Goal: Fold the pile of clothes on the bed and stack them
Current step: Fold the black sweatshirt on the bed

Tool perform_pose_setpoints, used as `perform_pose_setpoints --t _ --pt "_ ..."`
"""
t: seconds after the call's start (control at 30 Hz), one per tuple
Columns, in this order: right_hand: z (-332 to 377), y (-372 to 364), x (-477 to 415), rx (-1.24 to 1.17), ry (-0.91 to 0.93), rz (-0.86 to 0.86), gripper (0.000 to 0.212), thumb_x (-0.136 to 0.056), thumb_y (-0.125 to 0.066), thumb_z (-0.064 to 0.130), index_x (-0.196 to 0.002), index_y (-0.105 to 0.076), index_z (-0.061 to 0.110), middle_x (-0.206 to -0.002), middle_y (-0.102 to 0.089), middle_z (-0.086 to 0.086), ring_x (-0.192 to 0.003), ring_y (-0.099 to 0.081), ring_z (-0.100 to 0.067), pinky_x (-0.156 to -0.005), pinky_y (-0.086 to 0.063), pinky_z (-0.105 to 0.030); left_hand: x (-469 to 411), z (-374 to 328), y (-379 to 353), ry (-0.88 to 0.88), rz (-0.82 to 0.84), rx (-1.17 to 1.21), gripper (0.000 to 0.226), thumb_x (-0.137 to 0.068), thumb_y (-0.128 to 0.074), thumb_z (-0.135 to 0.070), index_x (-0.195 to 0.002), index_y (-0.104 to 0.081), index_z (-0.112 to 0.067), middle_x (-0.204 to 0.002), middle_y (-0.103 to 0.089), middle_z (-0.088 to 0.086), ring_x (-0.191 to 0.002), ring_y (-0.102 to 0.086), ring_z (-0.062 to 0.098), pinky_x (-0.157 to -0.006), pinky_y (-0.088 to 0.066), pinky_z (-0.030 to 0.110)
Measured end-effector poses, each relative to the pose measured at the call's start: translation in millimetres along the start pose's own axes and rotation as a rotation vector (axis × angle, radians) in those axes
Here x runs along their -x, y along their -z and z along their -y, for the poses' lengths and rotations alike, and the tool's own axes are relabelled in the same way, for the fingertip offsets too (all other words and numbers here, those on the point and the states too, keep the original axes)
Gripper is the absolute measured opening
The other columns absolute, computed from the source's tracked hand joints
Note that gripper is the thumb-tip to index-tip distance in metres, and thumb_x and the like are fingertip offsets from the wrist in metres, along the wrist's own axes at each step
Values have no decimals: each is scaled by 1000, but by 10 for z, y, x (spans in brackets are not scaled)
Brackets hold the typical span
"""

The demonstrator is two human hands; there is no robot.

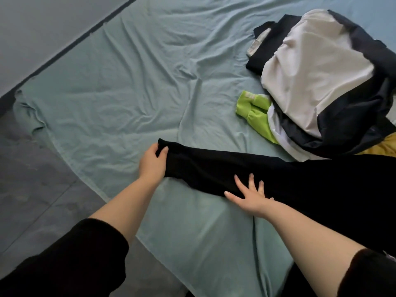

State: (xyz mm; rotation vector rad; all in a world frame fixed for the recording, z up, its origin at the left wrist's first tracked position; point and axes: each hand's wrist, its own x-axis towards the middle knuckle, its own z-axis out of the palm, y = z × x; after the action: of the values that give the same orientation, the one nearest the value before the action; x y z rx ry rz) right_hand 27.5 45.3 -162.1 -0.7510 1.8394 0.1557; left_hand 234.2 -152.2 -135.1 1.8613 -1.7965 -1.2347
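A black garment lies stretched across the near part of the bed, one long sleeve or leg reaching left. My left hand grips the end of that part, fingers curled round the cuff. My right hand lies flat on the black cloth with fingers spread. At the right sits a pile of clothes: a white-and-dark jacket on top, a black piece under it at the back, a lime-green piece poking out at the front.
The bed is covered by a wrinkled pale-green sheet that hangs over the left edge. Grey floor runs along the left and front. A yellow bit of cloth shows at the right edge.
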Motion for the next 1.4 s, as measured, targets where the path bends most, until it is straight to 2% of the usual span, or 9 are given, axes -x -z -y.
perform_pose_setpoints --t 0.1,0.23,0.43,0.53,0.73,0.87,1.03,1.23,1.4 --pt "29 100 186 -164 62 -61 78 -79 -36 82 -147 -10 53 -161 13 9 -148 16 -26 -112 0 -63 457 -279 -203 -86 42 134 9 -94 -55 -29 -88 -61 -28 -87 -68 -10 -90 -64 15 -76 -47 31" --pt "-40 65 761 -809 235 -233 75 -72 -46 82 -137 -47 43 -145 -48 11 -136 -40 -6 -108 -30 -26 1200 -624 -757 -105 172 275 8 -93 -56 -26 -90 -63 -30 -91 -70 -7 -91 -66 14 -87 -53 39" --pt "-797 26 1262 -1558 124 -300 71 -65 -75 62 -126 -55 30 -116 -69 5 -99 -69 -9 -86 -57 -33 2417 -1148 -1728 -92 559 222 27 -93 -52 -22 -102 -66 -43 -94 -72 -16 -90 -66 -2 -79 -54 23" --pt "-1531 229 1365 -1517 55 -410 55 -79 -72 46 -126 -56 23 -116 -69 -2 -101 -69 -18 -89 -56 -42 2797 -1377 -2114 -166 725 121 38 -92 -51 -15 -120 -62 -38 -108 -69 -17 -101 -62 -5 -94 -51 26" --pt "-3154 684 1686 -1306 -7 -768 27 -96 -55 33 -120 -63 24 -113 -67 11 -108 -61 -10 -98 -49 -35 3080 -1496 -2700 -639 403 -333 39 -93 -55 -26 -130 -55 -36 -136 -52 -13 -130 -40 9 -107 -33 31" --pt "-4269 735 1873 -1363 -205 -999 11 -95 -56 33 -99 -65 29 -104 -66 13 -106 -61 -12 -86 -49 -27 3155 -1399 -3162 -666 458 -719 51 -96 -43 -48 -145 -28 -49 -161 -16 -5 -149 -3 20 -119 -4 45" --pt "-5307 544 1822 -1415 -540 -1049 48 -96 -56 29 -141 -45 15 -144 -47 -6 -128 -47 -28 -101 -44 -40 3216 -1360 -3697 -707 533 -941 72 -87 -31 -72 -145 6 -55 -161 15 -4 -145 23 29 -112 12 58" --pt "-5777 393 1529 -1274 -501 -884 34 -96 -55 22 -129 -54 15 -122 -55 -5 -97 -52 -20 -61 -49 -28 3094 -1265 -4116 -615 627 -1118 89 -73 -27 -88 -136 27 -58 -156 32 -5 -141 33 31 -108 10 66" --pt "-6080 500 1524 -1177 -459 -1122 24 -97 -51 24 -118 -56 14 -110 -64 -10 -99 -62 -30 -87 -53 -51 3205 -1237 -4240 -771 457 -1078 91 -64 -14 -93 -133 33 -58 -158 26 -3 -136 39 25 -100 29 61"
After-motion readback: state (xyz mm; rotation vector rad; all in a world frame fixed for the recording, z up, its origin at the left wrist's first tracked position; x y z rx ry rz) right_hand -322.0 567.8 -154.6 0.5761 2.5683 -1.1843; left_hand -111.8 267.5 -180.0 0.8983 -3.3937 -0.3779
